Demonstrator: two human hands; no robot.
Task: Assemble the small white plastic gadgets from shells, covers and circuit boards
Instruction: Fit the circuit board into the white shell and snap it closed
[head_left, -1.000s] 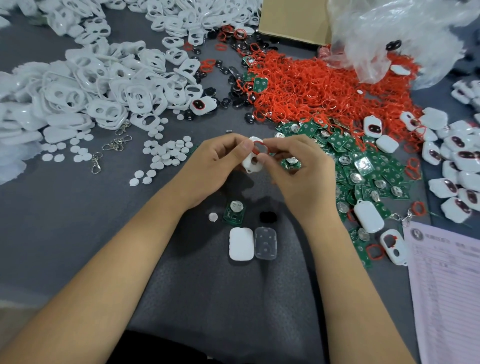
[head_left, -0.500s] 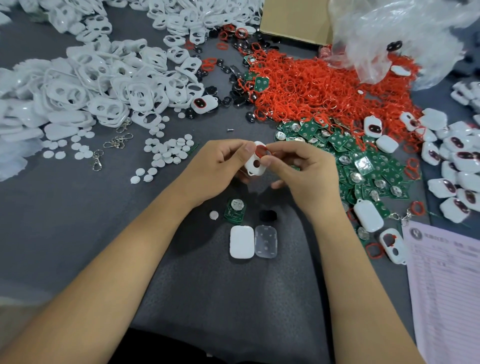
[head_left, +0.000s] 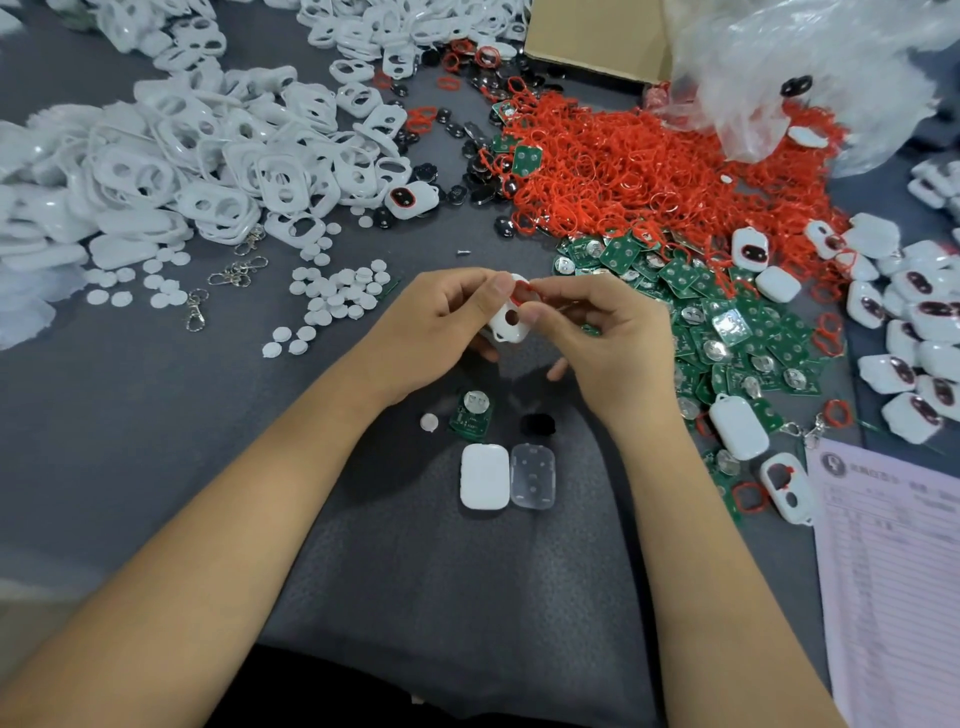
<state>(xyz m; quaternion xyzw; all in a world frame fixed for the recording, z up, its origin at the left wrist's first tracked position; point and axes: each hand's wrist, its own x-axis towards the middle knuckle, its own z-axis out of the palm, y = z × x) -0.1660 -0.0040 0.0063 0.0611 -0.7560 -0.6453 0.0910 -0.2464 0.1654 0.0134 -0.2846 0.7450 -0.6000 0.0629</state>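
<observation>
Gripping a white shell (head_left: 508, 323) above the grey desk (head_left: 156, 415), the left hand (head_left: 441, 327) curled its fingers round it, while the right hand (head_left: 608, 338) pinched a red ring (head_left: 521, 289) at its upper opening. Below lay a circuit board (head_left: 471, 413) and white cover (head_left: 484, 476).

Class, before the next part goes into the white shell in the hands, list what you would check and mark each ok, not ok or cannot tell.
1. White shell held by both hands: left hand, right hand: ok.
2. Red ring fully seated in the shell: cannot tell.
3. Circuit board lying within reach: ok.
4. White cover and clear cover side by side: ok.
5. Black insert beside the board: ok.
</observation>
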